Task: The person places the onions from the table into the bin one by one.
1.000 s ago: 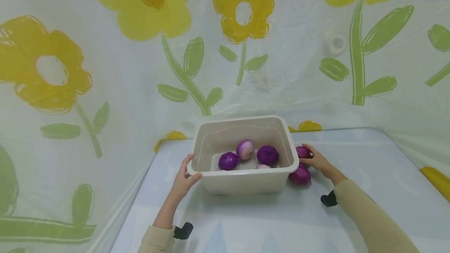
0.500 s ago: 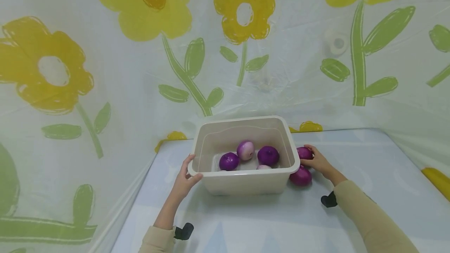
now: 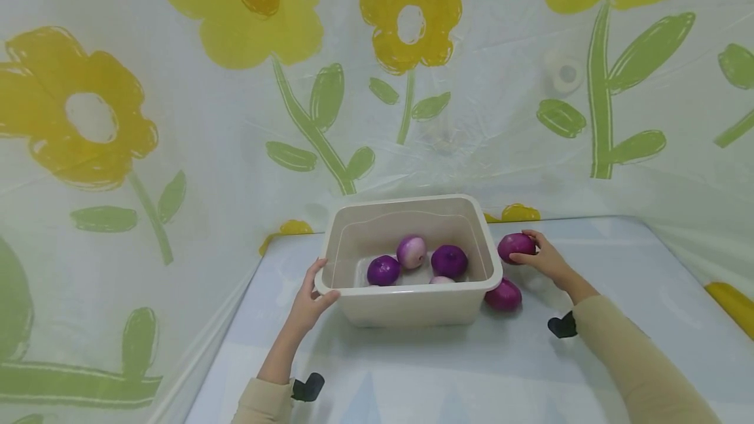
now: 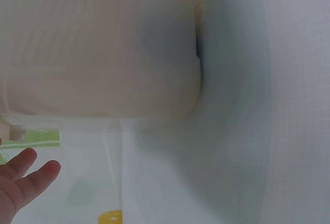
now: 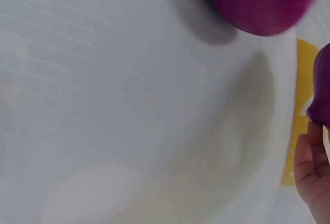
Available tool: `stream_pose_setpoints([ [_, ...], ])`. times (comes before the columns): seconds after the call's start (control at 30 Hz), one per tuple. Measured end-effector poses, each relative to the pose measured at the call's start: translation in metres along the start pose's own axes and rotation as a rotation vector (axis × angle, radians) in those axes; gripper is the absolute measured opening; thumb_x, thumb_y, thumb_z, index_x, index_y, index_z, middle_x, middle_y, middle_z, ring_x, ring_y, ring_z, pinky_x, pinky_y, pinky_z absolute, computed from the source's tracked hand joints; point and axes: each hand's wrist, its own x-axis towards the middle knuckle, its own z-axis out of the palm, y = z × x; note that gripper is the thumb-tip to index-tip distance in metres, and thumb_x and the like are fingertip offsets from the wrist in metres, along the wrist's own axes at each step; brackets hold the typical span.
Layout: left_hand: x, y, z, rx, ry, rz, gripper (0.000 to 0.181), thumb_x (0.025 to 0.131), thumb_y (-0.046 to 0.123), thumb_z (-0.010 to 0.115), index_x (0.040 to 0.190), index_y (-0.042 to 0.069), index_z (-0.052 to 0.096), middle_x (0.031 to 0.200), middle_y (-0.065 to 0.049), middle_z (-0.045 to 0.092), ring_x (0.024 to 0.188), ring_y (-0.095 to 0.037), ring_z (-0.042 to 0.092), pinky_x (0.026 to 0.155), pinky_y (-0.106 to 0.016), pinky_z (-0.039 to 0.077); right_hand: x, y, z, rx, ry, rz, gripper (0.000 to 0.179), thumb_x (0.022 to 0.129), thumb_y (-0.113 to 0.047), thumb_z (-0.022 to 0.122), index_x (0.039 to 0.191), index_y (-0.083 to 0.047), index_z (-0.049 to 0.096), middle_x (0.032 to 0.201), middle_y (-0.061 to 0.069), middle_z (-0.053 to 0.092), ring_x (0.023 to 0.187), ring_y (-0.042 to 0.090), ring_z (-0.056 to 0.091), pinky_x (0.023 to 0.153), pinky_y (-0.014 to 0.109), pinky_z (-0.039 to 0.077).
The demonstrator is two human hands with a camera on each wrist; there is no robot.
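Note:
A cream plastic tub (image 3: 406, 307) stands on the table with several purple onions (image 3: 383, 270) inside. At its front left corner my left hand (image 3: 309, 300) grips the rim, thumb at the front and fingers along the side. In the left wrist view, two fingertips (image 4: 44, 175) of that hand show below the tub wall (image 4: 103, 69). Right of the tub, my right hand (image 3: 548, 259) holds a purple onion (image 3: 516, 248) between thumb and fingers. Another onion (image 3: 503, 295) lies on the table nearer me, beside the tub's right wall; the right wrist view shows this onion (image 5: 265, 2) too.
The pale table (image 3: 412, 371) extends in front of the tub and to its right. Behind it hangs a white curtain (image 3: 501, 103) printed with yellow flowers. A black wrist strap piece (image 3: 562, 326) sticks out from the right sleeve, another (image 3: 308, 387) from the left.
My right hand has lifted the onion slightly and moved it a little rightward, away from the tub and the other loose onion. The left hand and the tub stay put.

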Motion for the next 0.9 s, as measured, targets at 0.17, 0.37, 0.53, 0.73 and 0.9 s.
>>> stream_pose_setpoints([
  [0.17,-0.001,0.003,0.0,0.001,-0.006,0.003,0.069,0.083,0.012,0.062,0.141,0.007,0.025,0.151,-0.02,0.012,0.135,-0.04,0.019,0.1,-0.055,0.034,-0.001,-0.013,-0.011,-0.026,0.018,-0.009,0.091,0.083,-0.042,0.063,0.143,0.001,0.009,0.142,0.033,0.017,0.126,0.05,0.021,0.098,0.066,0.026],
  [0.37,-0.007,0.027,-0.001,-0.005,-0.016,-0.024,0.068,0.083,0.009,0.06,0.14,0.001,0.024,0.15,-0.024,0.011,0.135,-0.043,0.017,0.101,-0.058,0.031,-0.003,-0.03,-0.021,-0.035,0.028,-0.024,0.091,0.084,-0.041,0.062,0.143,0.003,0.008,0.142,0.034,0.016,0.126,0.05,0.021,0.099,0.064,0.028],
  [0.53,-0.005,0.021,-0.001,-0.004,-0.019,-0.037,0.069,0.084,0.013,0.061,0.141,0.006,0.023,0.151,-0.02,0.01,0.136,-0.041,0.017,0.102,-0.057,0.031,-0.004,-0.047,-0.03,-0.037,0.039,-0.046,0.092,0.085,-0.042,0.06,0.144,0.0,0.004,0.143,0.033,0.015,0.126,0.049,0.022,0.099,0.063,0.029],
  [0.73,-0.001,0.003,0.0,0.0,-0.001,-0.008,0.069,0.084,0.015,0.062,0.142,0.011,0.024,0.152,-0.016,0.012,0.136,-0.039,0.018,0.101,-0.057,0.031,-0.005,-0.079,-0.039,-0.028,0.07,-0.098,0.089,0.086,-0.041,0.059,0.144,-0.001,0.006,0.143,0.033,0.016,0.127,0.048,0.023,0.099,0.064,0.027],
  [0.9,-0.001,0.0,0.0,-0.001,0.008,0.004,0.067,0.084,0.014,0.061,0.141,0.011,0.026,0.152,-0.016,0.012,0.136,-0.038,0.018,0.101,-0.057,0.032,-0.004,-0.113,-0.045,-0.042,0.086,-0.129,0.088,0.086,-0.041,0.059,0.145,-0.004,0.005,0.144,0.031,0.016,0.127,0.048,0.023,0.101,0.062,0.027],
])
